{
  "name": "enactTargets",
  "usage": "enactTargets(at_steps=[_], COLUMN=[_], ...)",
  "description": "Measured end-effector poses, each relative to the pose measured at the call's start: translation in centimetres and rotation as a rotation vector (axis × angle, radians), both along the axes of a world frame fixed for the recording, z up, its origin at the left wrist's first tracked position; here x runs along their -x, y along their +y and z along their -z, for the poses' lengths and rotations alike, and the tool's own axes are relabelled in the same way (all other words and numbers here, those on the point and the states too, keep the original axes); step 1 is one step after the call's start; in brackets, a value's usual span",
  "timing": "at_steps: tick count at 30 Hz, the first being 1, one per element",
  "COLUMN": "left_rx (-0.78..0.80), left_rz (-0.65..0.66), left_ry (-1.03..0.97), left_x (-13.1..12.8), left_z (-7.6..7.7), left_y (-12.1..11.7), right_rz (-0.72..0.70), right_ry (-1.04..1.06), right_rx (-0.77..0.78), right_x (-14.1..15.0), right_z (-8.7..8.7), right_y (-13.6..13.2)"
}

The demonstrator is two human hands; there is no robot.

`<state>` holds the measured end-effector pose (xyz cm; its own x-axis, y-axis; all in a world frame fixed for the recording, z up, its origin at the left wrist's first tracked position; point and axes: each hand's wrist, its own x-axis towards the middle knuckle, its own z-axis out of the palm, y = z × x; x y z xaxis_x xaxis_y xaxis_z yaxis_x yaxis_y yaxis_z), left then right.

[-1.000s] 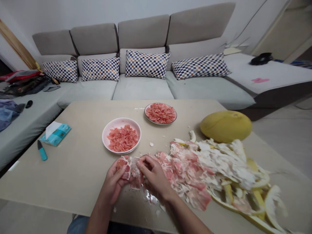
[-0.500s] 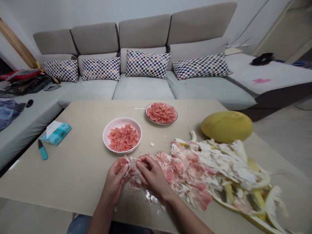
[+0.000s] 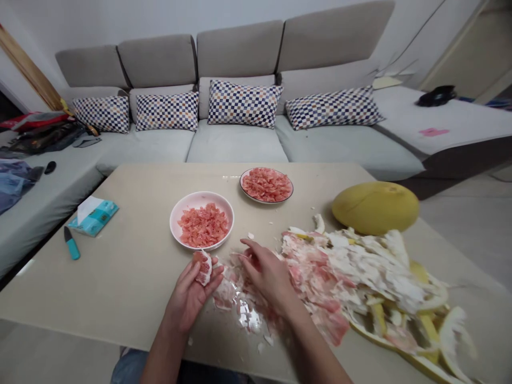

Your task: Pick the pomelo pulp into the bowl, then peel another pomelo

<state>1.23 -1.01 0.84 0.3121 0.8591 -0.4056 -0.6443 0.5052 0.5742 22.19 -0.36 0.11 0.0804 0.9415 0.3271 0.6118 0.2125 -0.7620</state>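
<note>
My left hand [image 3: 190, 296] holds a pomelo segment [image 3: 204, 268] with red flesh and white membrane along its edge. Just beyond it stands a white bowl [image 3: 175, 226] with peeled pomelo flesh [image 3: 206, 225] inside. My right hand [image 3: 267, 274] is over the left end of the heap of torn membrane [image 3: 316, 266], index finger and thumb apart. I see nothing clearly held in it; the palm side is hidden. White and yellow peel [image 3: 424, 325] lies at the heap's right side.
A dark-rimmed plate of pomelo flesh [image 3: 267, 184] sits behind the bowl. A whole yellow pomelo [image 3: 374, 208] rests behind the peel. At the left are a tissue pack [image 3: 96, 217] and a teal-handled knife [image 3: 72, 248]. A sofa [image 3: 236, 141] runs behind the table [image 3: 136, 282].
My hands have drawn apart: the right moved away to the right, over the membrane heap. The left keeps the segment, whose white edge now shows.
</note>
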Motion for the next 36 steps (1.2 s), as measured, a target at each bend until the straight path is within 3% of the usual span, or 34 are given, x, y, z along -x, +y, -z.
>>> enactTargets(at_steps=[4,7,9,14,21,24,27,30,33,36], left_rx=[-0.016,-0.059,-0.079,-0.112,-0.156,-0.159,-0.169,-0.232,-0.275,-0.313], left_rz=[-0.053,-0.069,-0.071,-0.097,-0.139,-0.169,-0.199,-0.214,-0.209,-0.22], left_ry=[-0.083,-0.105,-0.118,-0.132,-0.161,-0.15,-0.1,0.013,0.119,0.194], left_x=[-0.1,-0.4,-0.7,-1.8,-2.0,-1.5,-1.0,-0.6,-0.5,-0.5], left_z=[0.0,0.1,0.3,0.8,0.5,0.0,-0.4,-0.5,-0.4,-0.3], left_y=[0.3,0.2,0.0,-0.6,-0.6,-0.4,-0.3,-0.4,-0.5,-0.4], right_rz=[0.014,-0.19,-0.253,-0.174,-0.249,-0.279,-0.207,-0.165,-0.193,-0.264], right_ry=[-0.125,-0.066,-0.087,-0.095,0.064,0.116,0.196,0.204,0.181,0.145], right_rx=[-0.188,-0.15,-0.113,-0.063,-0.027,-0.042,0.001,-0.007,-0.087,-0.13], right_x=[1.9,4.1,5.3,6.4,6.3,5.9,5.1,4.4,4.3,4.8], right_z=[0.3,0.5,0.8,1.5,1.4,0.5,-1.3,-3.1,-4.5,-5.6], right_y=[-0.6,-1.7,-2.4,-2.9,-2.7,-2.6,-1.6,0.8,3.7,4.7])
